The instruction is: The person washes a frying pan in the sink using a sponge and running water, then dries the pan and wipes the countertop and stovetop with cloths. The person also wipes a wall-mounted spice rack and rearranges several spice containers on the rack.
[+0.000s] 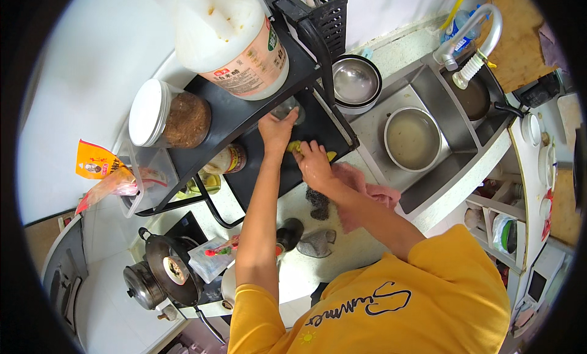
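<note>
My left hand [276, 130] is closed around a clear glass jar [286, 105] beneath the upper shelf of a black two-tier rack [257, 124]. Part of the jar is hidden by the shelf and my fingers. My right hand [314, 167] presses a yellow-green cloth [293, 146] onto the rack's black lower shelf [321, 124]. Bits of the cloth show on both sides of my fingers. Left of my left wrist, a labelled jar [227, 159] stands on the lower shelf. A pink towel [367, 193] lies beside my right forearm.
A large white vinegar jug [238, 51] and a jar of brown powder [183, 120] stand on the upper shelf. The steel sink [412, 88] on the right holds a pot of cloudy water [412, 138]. A dark wok [169, 271] sits lower left. A grey cloth [316, 243] lies on the counter.
</note>
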`<control>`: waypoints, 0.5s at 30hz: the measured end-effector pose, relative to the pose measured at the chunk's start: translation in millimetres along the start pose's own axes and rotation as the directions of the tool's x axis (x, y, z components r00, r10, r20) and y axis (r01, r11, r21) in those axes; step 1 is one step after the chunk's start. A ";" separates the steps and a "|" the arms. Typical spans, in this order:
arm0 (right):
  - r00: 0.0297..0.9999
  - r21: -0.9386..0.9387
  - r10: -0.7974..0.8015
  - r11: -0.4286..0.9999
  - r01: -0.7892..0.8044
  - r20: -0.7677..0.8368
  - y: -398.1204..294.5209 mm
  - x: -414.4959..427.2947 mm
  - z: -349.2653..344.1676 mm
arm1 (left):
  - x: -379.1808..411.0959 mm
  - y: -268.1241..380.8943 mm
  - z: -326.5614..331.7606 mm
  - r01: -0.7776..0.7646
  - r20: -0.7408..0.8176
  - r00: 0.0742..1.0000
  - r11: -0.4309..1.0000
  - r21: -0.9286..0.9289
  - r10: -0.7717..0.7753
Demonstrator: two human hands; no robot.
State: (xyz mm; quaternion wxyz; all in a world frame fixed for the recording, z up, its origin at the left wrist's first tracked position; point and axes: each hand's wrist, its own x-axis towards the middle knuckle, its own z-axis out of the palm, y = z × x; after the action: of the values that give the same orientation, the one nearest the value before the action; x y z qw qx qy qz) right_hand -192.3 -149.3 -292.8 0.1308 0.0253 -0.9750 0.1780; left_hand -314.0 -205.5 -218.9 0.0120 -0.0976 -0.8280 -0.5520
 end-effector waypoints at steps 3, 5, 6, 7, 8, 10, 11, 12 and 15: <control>0.993 0.159 -0.012 0.987 -0.006 0.116 3.7 -3.2 -11.5 | 13.7 -7.7 21.4 -0.132 -0.063 0.989 0.991 -0.010 0.131; 0.991 0.185 -0.034 0.983 0.009 0.132 -0.1 -0.3 -17.0 | 20.2 -15.9 28.4 -0.017 -0.006 1.000 0.995 -0.095 0.017; 0.992 0.167 -0.047 0.986 0.027 0.114 0.3 -3.0 -12.9 | 22.4 -15.0 32.7 0.002 -0.011 1.000 0.998 -0.059 -0.002; 0.993 0.154 -0.066 0.987 0.051 0.095 1.4 -3.7 -9.7 | 24.3 -9.8 38.7 -0.001 -0.012 1.000 1.000 -0.011 0.000; 0.993 0.141 -0.070 0.988 0.057 0.091 3.1 -4.6 -7.6 | 25.3 -7.6 43.0 -0.001 -0.018 1.000 0.999 0.043 0.002; 0.990 0.171 -0.059 0.985 0.037 0.129 4.3 -3.1 -6.4 | 25.6 -1.8 44.2 0.003 -0.027 1.000 0.993 0.118 0.001; 0.984 0.209 -0.045 0.978 0.008 0.173 3.3 1.5 -7.2 | 25.9 0.5 42.2 0.000 -0.038 0.999 0.990 0.141 0.005; 0.992 0.240 -0.031 0.971 0.001 0.122 8.1 6.9 -0.6 | 27.3 7.2 42.7 -0.007 -0.036 0.999 0.988 0.153 0.013; 0.990 0.430 -0.118 0.900 0.075 0.074 23.9 21.2 7.1 | 31.4 -2.9 49.3 0.020 0.067 0.997 0.964 0.264 -0.039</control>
State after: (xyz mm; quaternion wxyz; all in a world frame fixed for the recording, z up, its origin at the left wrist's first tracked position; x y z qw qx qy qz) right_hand -216.8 -129.5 -301.7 0.0828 0.1102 -0.9153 0.3785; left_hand -341.0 -156.8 -236.8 -0.0132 -0.1026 -0.8952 -0.4334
